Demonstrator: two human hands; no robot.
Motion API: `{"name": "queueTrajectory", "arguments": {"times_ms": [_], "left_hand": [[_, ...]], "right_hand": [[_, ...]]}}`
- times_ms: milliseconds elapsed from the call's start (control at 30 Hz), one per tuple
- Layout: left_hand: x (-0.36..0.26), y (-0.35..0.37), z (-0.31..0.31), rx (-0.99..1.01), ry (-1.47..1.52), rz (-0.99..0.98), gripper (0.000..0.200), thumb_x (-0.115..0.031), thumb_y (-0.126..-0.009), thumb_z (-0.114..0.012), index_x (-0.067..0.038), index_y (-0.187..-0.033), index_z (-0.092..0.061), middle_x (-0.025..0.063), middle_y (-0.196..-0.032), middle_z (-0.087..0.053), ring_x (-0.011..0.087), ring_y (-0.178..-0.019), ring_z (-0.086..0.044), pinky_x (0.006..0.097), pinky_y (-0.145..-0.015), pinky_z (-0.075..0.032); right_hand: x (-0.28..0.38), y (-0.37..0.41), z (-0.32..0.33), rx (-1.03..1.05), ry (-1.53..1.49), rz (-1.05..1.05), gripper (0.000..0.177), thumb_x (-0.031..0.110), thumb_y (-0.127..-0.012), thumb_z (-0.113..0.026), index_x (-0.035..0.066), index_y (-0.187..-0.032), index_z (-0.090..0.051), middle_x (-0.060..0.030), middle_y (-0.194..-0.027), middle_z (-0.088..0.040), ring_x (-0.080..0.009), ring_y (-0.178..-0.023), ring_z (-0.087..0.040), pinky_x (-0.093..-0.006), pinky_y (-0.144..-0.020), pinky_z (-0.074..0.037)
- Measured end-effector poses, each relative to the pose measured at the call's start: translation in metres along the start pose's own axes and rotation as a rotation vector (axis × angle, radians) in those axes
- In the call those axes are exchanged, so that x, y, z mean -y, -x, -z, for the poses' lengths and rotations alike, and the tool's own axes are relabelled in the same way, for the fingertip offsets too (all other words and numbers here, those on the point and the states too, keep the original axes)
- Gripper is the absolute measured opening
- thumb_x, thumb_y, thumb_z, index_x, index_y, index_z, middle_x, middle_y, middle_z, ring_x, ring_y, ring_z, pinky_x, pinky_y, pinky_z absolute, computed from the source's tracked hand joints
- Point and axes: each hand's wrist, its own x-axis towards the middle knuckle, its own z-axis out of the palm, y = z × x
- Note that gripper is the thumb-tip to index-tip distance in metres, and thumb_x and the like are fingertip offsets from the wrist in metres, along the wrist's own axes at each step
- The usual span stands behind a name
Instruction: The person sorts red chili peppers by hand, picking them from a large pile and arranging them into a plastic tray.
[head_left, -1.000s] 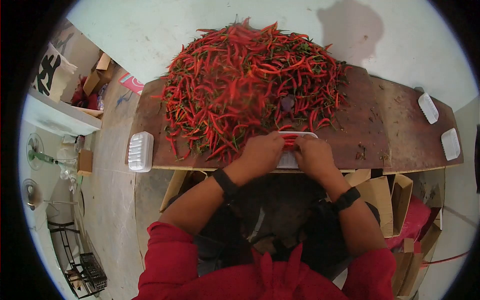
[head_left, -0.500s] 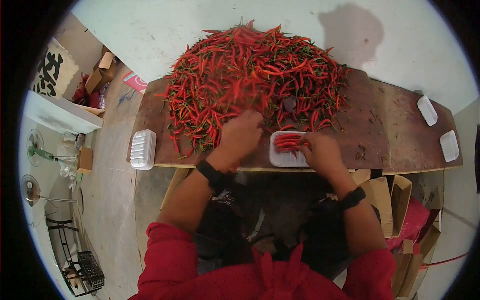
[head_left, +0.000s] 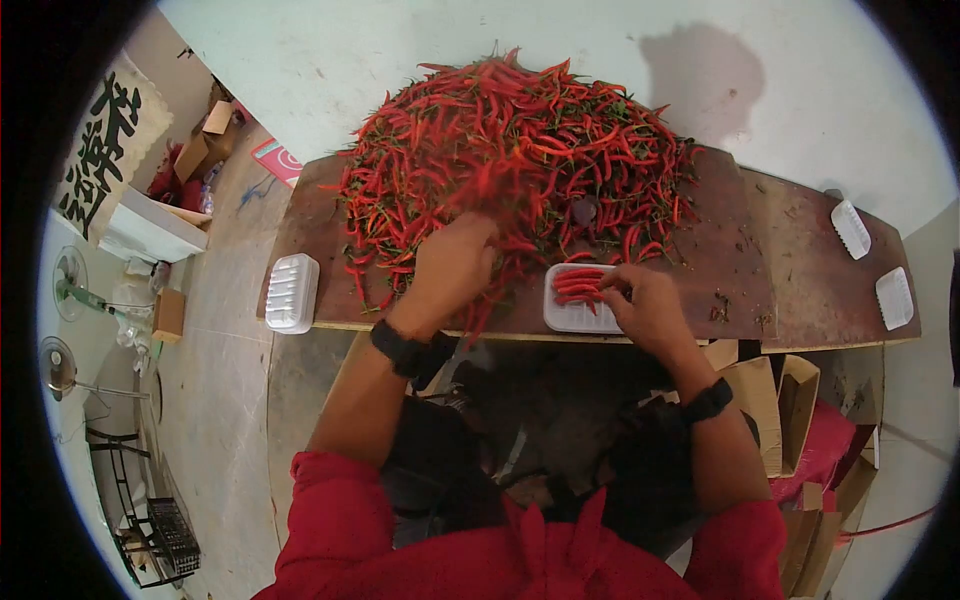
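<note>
A large heap of red chili peppers [head_left: 430, 150] with green stems covers the brown table. My left hand [head_left: 455, 265] is at the heap's front edge, its fingers curled closed. Slightly blurred red chilies stick out beside its palm toward the table's front edge; the fingertips are partly hidden. Right of it is a white plastic tray [head_left: 585, 318] with a small row of red chilies [head_left: 576, 286] laid side by side. My right hand [head_left: 645, 303] rests over the tray's right side, thumb and fingers pinched at the ends of those chilies.
Another white tray [head_left: 293, 293] lies at the table's left end. Two more white trays, a farther one [head_left: 851, 229] and a nearer one [head_left: 895, 298], are at the right end. Cardboard boxes [head_left: 755, 400] stand below the table on the right. A dark round object [head_left: 583, 210] lies in the heap.
My left hand has shifted a little left and toward me, and more chilies show beside its palm. My right hand stays at the tray. The view has shifted slightly.
</note>
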Motion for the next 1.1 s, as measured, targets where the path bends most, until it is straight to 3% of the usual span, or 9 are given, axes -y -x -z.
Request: {"name": "queueTrajectory", "arguments": {"times_ms": [67, 133, 267, 333, 600, 667, 767, 967, 1100], "left_hand": [[-0.007, 0.002, 0.009, -0.033, 0.08, -0.039, 0.016, -0.011, -0.077, -0.063, -0.007, -0.093, -0.061, 0.0095, -0.086, -0.061, 0.0287, -0.077, -0.062, 0.0382, -0.066, -0.049], [-0.024, 0.006, 0.012, 0.122, 0.523, 0.048, 0.017, -0.01, -0.079, -0.063, -0.004, -0.095, -0.063, 0.0053, -0.084, -0.064, 0.0162, -0.075, -0.061, 0.0308, -0.066, -0.049], [-0.051, 0.014, 0.006, 0.296, 0.84, 0.212, 0.017, -0.01, -0.08, -0.064, -0.001, -0.095, -0.062, 0.0011, -0.081, -0.063, 0.006, -0.069, -0.056, 0.024, -0.063, -0.046], [-0.054, 0.018, -0.001, 0.291, 0.894, 0.206, 0.018, -0.011, -0.081, -0.064, -0.001, -0.095, -0.062, 0.001, -0.081, -0.062, 0.0063, -0.07, -0.056, 0.0239, -0.063, -0.046], [-0.057, 0.02, -0.013, 0.295, 1.006, 0.244, 0.021, -0.017, -0.086, -0.062, 0.0, -0.098, -0.063, -0.0006, -0.081, -0.061, 0.0044, -0.073, -0.054, 0.0235, -0.063, -0.045], [-0.049, 0.022, -0.025, 0.507, 0.985, 0.29, 0.022, -0.02, -0.087, -0.062, -0.001, -0.097, -0.064, -0.0012, -0.079, -0.06, 0.0039, -0.071, -0.053, 0.0228, -0.062, -0.044], [-0.052, 0.022, -0.022, 0.556, 1.04, 0.349, 0.021, -0.021, -0.086, -0.063, -0.001, -0.093, -0.065, -0.0018, -0.077, -0.06, 0.0041, -0.069, -0.052, 0.0226, -0.061, -0.042], [-0.059, 0.02, -0.015, 0.561, 1.095, 0.358, 0.018, -0.019, -0.085, -0.064, -0.002, -0.09, -0.064, -0.0022, -0.076, -0.059, 0.0037, -0.069, -0.05, 0.0226, -0.06, -0.041], [-0.062, 0.022, -0.024, 0.461, 1.067, 0.298, 0.019, -0.017, -0.083, -0.063, 0.002, -0.088, -0.065, 0.0021, -0.074, -0.06, 0.0072, -0.068, -0.053, 0.026, -0.061, -0.043]], "right_hand": [[0.005, 0.001, -0.002, 0.012, -0.099, -0.003, 0.02, 0.012, -0.077, -0.064, 0.003, -0.095, -0.067, -0.0157, -0.082, -0.066, -0.0277, -0.075, -0.065, -0.0359, -0.068, -0.049], [0.018, 0.0, -0.001, 0.133, -0.264, -0.055, 0.019, 0.015, -0.079, -0.063, 0.003, -0.093, -0.068, -0.0139, -0.09, -0.068, -0.0234, -0.079, -0.065, -0.0344, -0.071, -0.05], [0.02, 0.002, -0.017, 0.202, -0.532, -0.079, 0.021, 0.015, -0.08, -0.063, 0.0, -0.095, -0.068, -0.0107, -0.087, -0.068, -0.0162, -0.077, -0.063, -0.0309, -0.07, -0.049], [0.03, 0.002, -0.011, 0.304, -0.647, -0.21, 0.022, 0.015, -0.082, -0.062, -0.002, -0.094, -0.067, -0.0085, -0.087, -0.067, -0.0124, -0.077, -0.061, -0.0285, -0.069, -0.048], [0.029, 0.003, -0.006, 0.205, -0.691, -0.232, 0.02, 0.013, -0.082, -0.062, -0.004, -0.092, -0.066, -0.0052, -0.078, -0.065, -0.0092, -0.067, -0.059, -0.0257, -0.061, -0.047], [0.029, 0.003, -0.004, 0.164, -0.729, -0.232, 0.019, 0.012, -0.082, -0.062, -0.004, -0.091, -0.066, -0.0049, -0.076, -0.065, -0.0092, -0.065, -0.059, -0.0255, -0.06, -0.047], [0.026, 0.004, -0.006, 0.136, -0.7, -0.218, 0.018, 0.011, -0.082, -0.063, -0.004, -0.091, -0.066, -0.0047, -0.075, -0.065, -0.0092, -0.064, -0.058, -0.0249, -0.059, -0.047], [0.023, 0.006, -0.009, 0.062, -0.715, -0.183, 0.019, 0.01, -0.082, -0.063, -0.005, -0.093, -0.065, -0.0058, -0.076, -0.065, -0.0096, -0.062, -0.058, -0.0255, -0.058, -0.047], [0.023, 0.006, -0.004, 0.082, -0.754, -0.218, 0.015, 0.01, -0.087, -0.06, -0.002, -0.094, -0.062, 0.0005, -0.073, -0.058, -0.005, -0.063, -0.049, -0.0213, -0.057, -0.04]]}}
